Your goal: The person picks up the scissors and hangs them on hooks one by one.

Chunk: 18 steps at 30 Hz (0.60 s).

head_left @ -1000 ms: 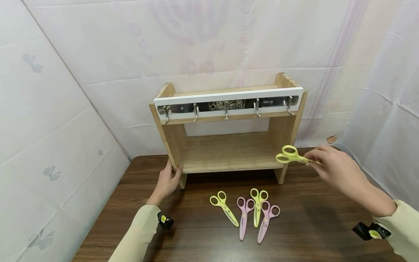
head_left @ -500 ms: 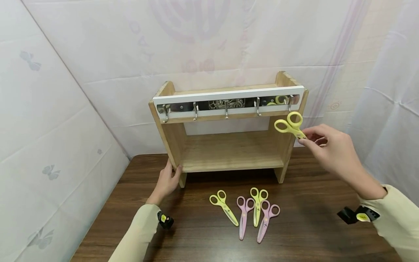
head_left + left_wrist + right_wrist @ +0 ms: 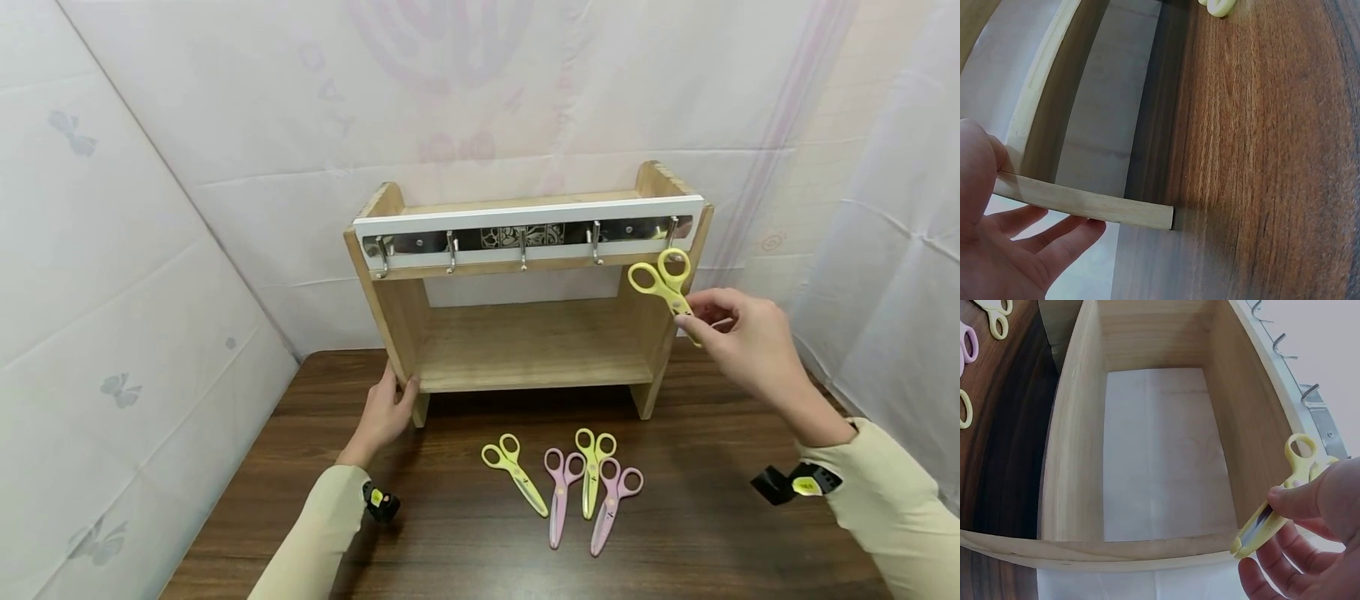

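My right hand [image 3: 750, 337] pinches a pair of yellow scissors [image 3: 667, 289] between thumb and fingers, finger loops up and blades pointing down into the hand. The loops are in front of the far-right hook of a hook rail [image 3: 558, 237]; I cannot tell whether they touch it. In the right wrist view, the held scissors [image 3: 1300, 464] stand beside the rail. My left hand [image 3: 384, 413] grips the lower left side panel of a wooden shelf [image 3: 532, 346]. In the left wrist view, its thumb lies on one side of the panel [image 3: 1085, 201] and the fingers on the other.
Before the shelf, on the dark wooden table [image 3: 450, 558], lie two yellow scissors [image 3: 517, 475] and two pink scissors [image 3: 559, 497]. One pink pair lies against the right yellow pair. Patterned white cloth [image 3: 480, 92] hangs behind and at both sides.
My right hand has raised the yellow scissors from beside the shelf's lower right to the far-right hook, and their loops have swung upward. My left hand keeps its grip on the shelf.
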{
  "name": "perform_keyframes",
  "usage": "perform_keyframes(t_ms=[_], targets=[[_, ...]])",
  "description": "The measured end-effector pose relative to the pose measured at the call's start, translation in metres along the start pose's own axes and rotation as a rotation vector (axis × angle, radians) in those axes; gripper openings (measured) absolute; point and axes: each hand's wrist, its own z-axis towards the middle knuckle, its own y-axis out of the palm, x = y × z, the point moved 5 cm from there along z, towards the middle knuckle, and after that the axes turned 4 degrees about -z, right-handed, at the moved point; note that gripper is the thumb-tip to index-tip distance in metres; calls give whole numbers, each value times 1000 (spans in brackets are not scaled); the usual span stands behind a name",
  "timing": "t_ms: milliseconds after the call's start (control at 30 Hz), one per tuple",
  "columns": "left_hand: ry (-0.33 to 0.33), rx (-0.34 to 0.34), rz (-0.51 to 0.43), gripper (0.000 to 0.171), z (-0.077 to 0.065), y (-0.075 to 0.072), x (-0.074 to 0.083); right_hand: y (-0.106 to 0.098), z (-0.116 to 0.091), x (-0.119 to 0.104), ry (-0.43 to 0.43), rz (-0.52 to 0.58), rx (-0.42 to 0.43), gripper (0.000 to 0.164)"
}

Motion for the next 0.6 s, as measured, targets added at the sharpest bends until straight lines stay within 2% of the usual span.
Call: perform_keyframes(t_ms=[367, 600], targets=[[-22, 5, -13, 56, 1, 1, -1, 8, -1, 3, 27, 5, -14, 19], [-21, 11, -12, 57, 1, 1, -2, 16, -2, 2, 20, 16, 10, 18]])
